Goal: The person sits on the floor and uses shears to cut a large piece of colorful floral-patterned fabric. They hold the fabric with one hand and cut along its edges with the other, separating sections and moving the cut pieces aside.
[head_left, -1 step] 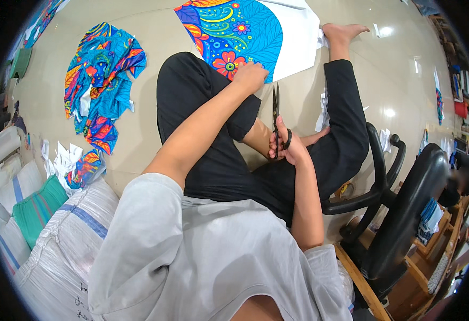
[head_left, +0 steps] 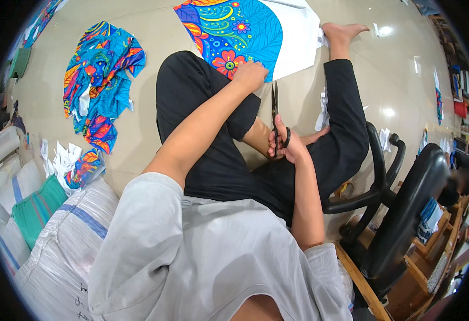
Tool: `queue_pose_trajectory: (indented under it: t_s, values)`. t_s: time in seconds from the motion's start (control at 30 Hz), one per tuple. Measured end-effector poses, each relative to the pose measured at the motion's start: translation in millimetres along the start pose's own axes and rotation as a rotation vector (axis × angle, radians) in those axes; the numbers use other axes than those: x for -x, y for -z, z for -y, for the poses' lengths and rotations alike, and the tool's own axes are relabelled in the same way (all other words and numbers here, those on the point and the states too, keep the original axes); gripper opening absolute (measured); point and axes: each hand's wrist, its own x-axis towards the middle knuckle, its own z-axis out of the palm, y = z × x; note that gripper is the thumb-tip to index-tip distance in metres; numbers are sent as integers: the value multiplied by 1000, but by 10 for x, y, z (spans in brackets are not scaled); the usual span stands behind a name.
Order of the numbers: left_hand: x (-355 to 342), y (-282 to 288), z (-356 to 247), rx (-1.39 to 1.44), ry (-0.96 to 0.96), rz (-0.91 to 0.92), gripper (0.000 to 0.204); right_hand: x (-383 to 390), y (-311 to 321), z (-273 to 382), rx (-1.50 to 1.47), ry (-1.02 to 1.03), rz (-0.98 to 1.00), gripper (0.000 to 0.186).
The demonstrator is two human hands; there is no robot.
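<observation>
A printed cloth (head_left: 245, 40) in blue, red and orange with a white part lies spread on the floor beyond my bent knee. At its near edge, beside a red flower, my left hand (head_left: 251, 76) is closed on the cloth, with the fingers bent and partly hidden by the back of the hand. In front of my lap, my right hand (head_left: 288, 144) grips black scissors (head_left: 275, 109) by the handles. Their narrow blades point away from me, nearly together, with the tips just short of the cloth's near edge.
A crumpled heap of similar printed cloth (head_left: 103, 75) lies on the left. White scraps (head_left: 66, 160) and stuffed white sacks (head_left: 68, 241) are nearer, beside a green bundle (head_left: 39, 208). On the right stands a black chair (head_left: 405, 208). More white scraps (head_left: 322, 109) lie by my leg.
</observation>
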Motion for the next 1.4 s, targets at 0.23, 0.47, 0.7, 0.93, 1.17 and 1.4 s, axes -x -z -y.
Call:
queue_pose_trajectory:
  t_s: [0.23, 0.47, 0.7, 0.93, 1.17, 1.4]
  values:
    - [-84, 26, 103, 137, 20, 11, 15, -243, -15, 191, -12, 70, -24, 73]
    - [-63, 76, 99, 155, 29, 18, 16, -321, -59, 293, -27, 47, -61, 65]
    - [-70, 49, 98, 156, 31, -12, 16, -330, -83, 289, -46, 28, -68, 62]
    - [-73, 40, 100, 166, 30, -25, 16, -366, -92, 269, -5, 48, -101, 62]
    - [-63, 64, 63, 201, 78, -17, 14, -384, -96, 229, 34, 91, -105, 62]
    - [-64, 76, 64, 201, 77, 0, 16, -400, -112, 205, -12, 74, -115, 57]
